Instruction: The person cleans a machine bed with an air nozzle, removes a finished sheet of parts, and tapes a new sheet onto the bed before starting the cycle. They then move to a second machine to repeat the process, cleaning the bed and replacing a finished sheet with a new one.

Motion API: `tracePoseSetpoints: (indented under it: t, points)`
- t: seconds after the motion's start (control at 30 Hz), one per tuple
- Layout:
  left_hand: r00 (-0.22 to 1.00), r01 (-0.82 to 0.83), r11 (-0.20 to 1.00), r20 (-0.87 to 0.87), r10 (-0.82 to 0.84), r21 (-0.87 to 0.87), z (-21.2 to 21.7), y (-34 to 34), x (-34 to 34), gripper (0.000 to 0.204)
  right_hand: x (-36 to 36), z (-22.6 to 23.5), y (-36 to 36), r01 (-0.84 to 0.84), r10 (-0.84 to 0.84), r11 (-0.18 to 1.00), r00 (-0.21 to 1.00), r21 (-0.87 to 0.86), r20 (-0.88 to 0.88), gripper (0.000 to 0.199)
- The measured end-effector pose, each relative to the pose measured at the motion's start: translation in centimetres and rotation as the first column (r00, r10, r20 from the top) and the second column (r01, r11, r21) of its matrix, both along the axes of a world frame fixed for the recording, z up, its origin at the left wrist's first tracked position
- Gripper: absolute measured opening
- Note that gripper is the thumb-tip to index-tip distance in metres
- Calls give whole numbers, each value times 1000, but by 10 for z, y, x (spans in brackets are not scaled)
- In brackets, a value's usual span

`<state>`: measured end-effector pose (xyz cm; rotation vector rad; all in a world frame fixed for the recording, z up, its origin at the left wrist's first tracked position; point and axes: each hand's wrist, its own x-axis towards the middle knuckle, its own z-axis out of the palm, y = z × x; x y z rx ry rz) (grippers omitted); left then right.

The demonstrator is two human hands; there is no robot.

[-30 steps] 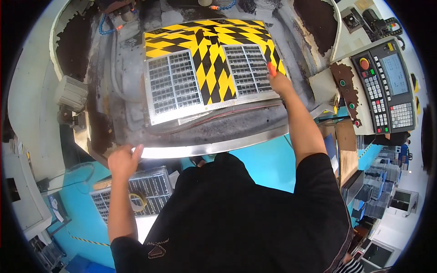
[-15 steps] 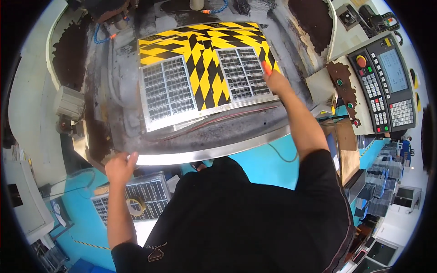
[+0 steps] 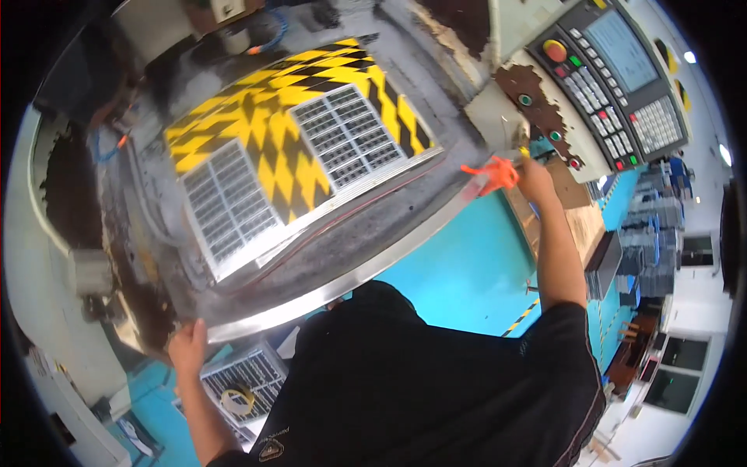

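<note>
My right hand [image 3: 537, 183] is closed on an orange air gun [image 3: 496, 174], blurred by motion, its thin tip pointing left. It hovers by the right end of the machine's curved metal rim [image 3: 342, 287]. At the lower left, my left hand [image 3: 187, 349] grips the left end of that rim with the thumb up. Beyond the rim lies a flat plate covered in yellow-and-black striped tape [image 3: 276, 124]. Two silver-framed panels of small dark rectangular parts, a left panel [image 3: 232, 202] and a right panel [image 3: 347, 136], sit on the plate.
A control panel [image 3: 603, 86] with a screen, keys and a red stop knob stands at the right. Below left, a tape roll [image 3: 237, 402] rests on another panel [image 3: 261, 373]. Blue hoses [image 3: 278, 29] hang near the machine's back. A wooden-topped table [image 3: 572, 222] stands right.
My right hand with the air gun has moved from the right panel's edge outward to the right, past the rim. The view has turned and shifted. My left hand stays on the rim.
</note>
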<state>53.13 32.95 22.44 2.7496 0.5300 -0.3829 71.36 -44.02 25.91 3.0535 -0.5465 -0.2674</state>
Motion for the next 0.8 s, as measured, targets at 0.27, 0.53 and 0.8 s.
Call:
tracePoseSetpoints:
  t: [0.27,0.53,0.8]
  points:
    - [996,71,994,53,-67,-81,-4,-47,56,34,149,-28,-98,87,-97,995,847,43,523,51]
    - [993,-28,941,97,65,-338,-45,-36,80,36,155,94,24,-183,224,974,872,-135,434,32]
    - [823,-557,620,-271,499,-553,-123,-18,162,38,133,1,235,-485,417,733,875,478,248,56]
